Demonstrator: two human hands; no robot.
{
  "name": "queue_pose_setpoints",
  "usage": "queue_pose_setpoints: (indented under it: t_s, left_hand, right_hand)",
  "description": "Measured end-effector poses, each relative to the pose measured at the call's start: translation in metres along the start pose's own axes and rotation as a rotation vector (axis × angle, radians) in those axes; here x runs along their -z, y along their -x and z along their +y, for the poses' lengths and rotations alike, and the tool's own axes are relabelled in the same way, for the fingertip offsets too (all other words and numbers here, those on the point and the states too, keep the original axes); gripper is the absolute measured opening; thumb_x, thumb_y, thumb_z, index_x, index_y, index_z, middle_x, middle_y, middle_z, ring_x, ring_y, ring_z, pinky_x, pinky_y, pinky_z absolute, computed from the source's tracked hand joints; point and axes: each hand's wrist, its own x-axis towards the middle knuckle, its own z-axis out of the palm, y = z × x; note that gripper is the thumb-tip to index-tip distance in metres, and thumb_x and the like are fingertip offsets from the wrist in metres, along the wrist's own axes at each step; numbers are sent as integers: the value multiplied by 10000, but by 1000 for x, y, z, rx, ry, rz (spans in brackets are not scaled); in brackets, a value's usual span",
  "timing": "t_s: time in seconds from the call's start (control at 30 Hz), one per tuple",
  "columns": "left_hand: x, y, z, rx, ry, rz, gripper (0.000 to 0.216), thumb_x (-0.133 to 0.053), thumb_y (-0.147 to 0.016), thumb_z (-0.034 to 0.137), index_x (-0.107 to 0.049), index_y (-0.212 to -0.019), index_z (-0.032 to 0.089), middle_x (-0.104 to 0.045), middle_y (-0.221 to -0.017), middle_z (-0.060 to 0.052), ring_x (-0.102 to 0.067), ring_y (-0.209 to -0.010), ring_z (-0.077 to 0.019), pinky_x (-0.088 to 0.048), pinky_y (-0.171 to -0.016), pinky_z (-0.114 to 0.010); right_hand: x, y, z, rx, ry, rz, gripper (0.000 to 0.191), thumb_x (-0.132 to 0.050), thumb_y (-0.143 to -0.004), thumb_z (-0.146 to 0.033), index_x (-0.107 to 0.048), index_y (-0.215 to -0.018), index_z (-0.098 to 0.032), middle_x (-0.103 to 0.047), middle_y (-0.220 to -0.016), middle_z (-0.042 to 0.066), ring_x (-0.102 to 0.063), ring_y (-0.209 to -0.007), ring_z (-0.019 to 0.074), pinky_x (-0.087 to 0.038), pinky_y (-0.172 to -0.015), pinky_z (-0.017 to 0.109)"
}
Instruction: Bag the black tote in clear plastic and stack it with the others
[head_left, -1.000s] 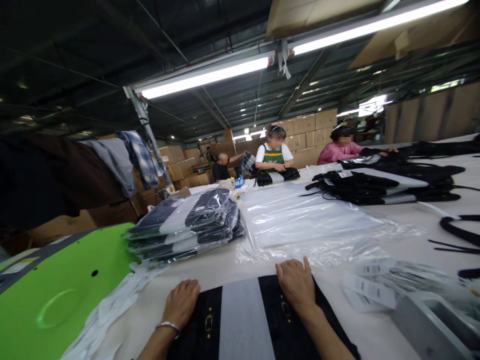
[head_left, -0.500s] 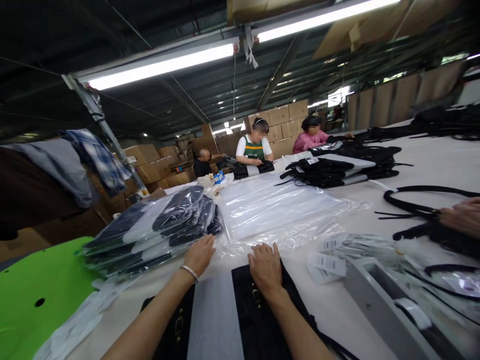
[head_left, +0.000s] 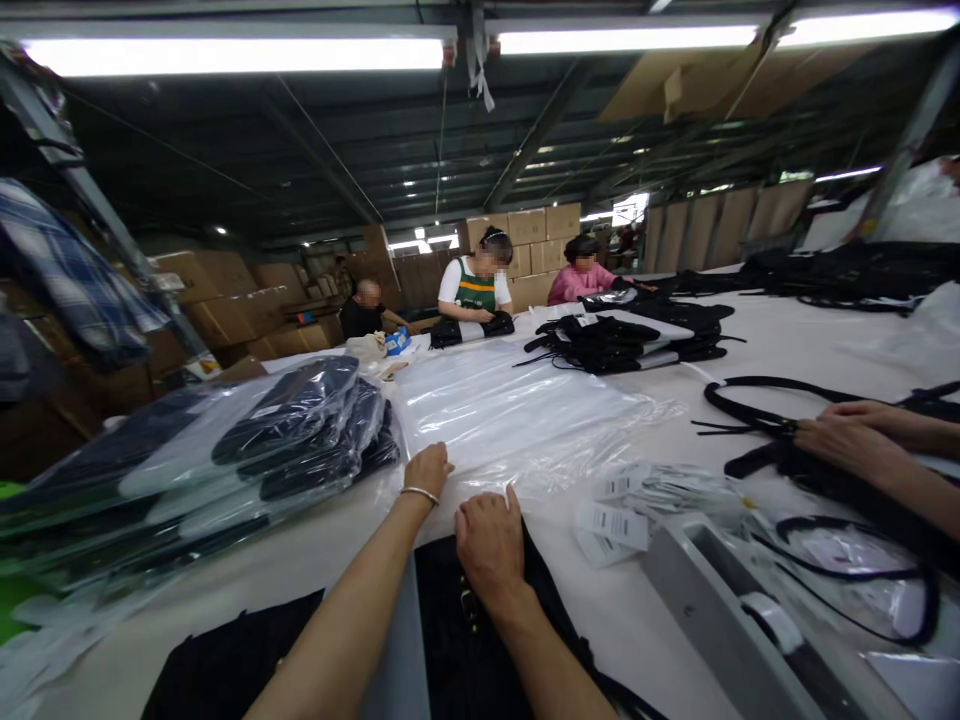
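Note:
My left hand (head_left: 429,472), with a white bracelet at the wrist, is at the near edge of a stack of clear plastic bags (head_left: 495,400). Its fingers are curled together on the plastic; the fingertips are partly hidden. Palm down, my right hand (head_left: 491,545) rests on the top part of a folded black fabric item (head_left: 442,620), fingers slightly apart. A gold-coloured buckle shows on this item beside my right wrist. Between its black sides runs a grey band, mostly covered by my left forearm. The other black side (head_left: 232,650) lies to the left.
Left stands a pile of bagged dark items (head_left: 300,430). Paper tags (head_left: 611,525) and a grey tape dispenser (head_left: 720,610) lie to the right. A co-worker's hands (head_left: 855,435) hold black straps at far right. More black items (head_left: 637,335) and people are across the table.
My left hand has moved forward and right onto the plastic bags, its fingers now curled. My right hand stays on the black item. The view has turned, and a co-worker's hands show more at right.

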Motion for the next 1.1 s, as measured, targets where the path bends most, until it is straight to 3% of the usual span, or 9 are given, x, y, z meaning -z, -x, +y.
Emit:
queue_pose_setpoints:
  t_s: [0.17,0.33,0.43,0.6,0.7,0.8,0.93,1.1]
  left_hand:
    - [14,4,-25,-36,33,14,165,-586,-919,312,-656,-1035,218,-696,-1009,-45,-657,-948,-172,-468,-817,-271]
    - [18,22,-36,-46,-50,55,100,-636,-857,227,-707,-857,157,-678,-1056,-134,-608,-1094,-281,-424,-958,-394]
    - [19,18,-26,-22,-64,124,184,-602,-890,277,-696,-983,150,-645,-1149,-158,-551,-1185,-313,-398,-1016,-444]
    - [7,-9,11,-84,-8,120,358,-406,-1007,276,-536,-1334,211,-525,-1425,-109,-454,-1342,-208,-395,-1082,-348]
    - [-5,-14,25,-74,1,22,296,-513,-979,282,-594,-1240,170,-621,-1285,-107,-587,-1183,-218,-485,-996,-405]
    - [-7,-14,23,-11,-5,-21,284,-576,-950,360,-633,-1123,142,-669,-1136,-79,-643,-1037,-217,-525,-927,-458]
    - [8,-19,5,60,20,-7,276,-534,-964,349,-618,-1145,158,-666,-1157,-104,-637,-1070,-232,-517,-901,-413]
    - [25,-20,-20,-6,60,-143,283,-599,-928,424,-657,-1041,171,-692,-1044,-53,-658,-948,-183,-545,-849,-376]
  right_hand:
    - [0,0,0,0,19,-8,212,-523,-951,-261,-710,-856,-227,-720,-899,35,-599,-980,222,-150,-1170,440]
    - [-1,0,0,9,32,-11,231,-515,-956,-264,-715,-843,-235,-724,-882,33,-603,-949,218,-179,-1148,429]
    - [-1,-1,0,6,38,-12,236,-513,-957,-263,-717,-842,-233,-725,-883,37,-605,-947,220,-193,-1138,426]
    - [-2,-1,0,-8,38,-16,253,-496,-964,-248,-720,-850,-219,-727,-881,47,-612,-943,224,-201,-1133,430]
    - [-3,-1,1,-4,41,-17,263,-485,-969,-244,-719,-852,-221,-726,-878,44,-612,-941,223,-211,-1128,432]
    - [-4,-1,2,6,51,-24,262,-486,-968,-248,-718,-847,-225,-724,-867,43,-612,-931,222,-222,-1120,436]
    - [-4,0,1,-3,55,-28,276,-478,-974,-252,-719,-845,-217,-724,-867,52,-615,-936,223,-221,-1121,436]
    - [-1,-1,-1,-3,53,-27,292,-469,-982,-255,-720,-839,-220,-725,-863,47,-617,-927,221,-229,-1113,430]
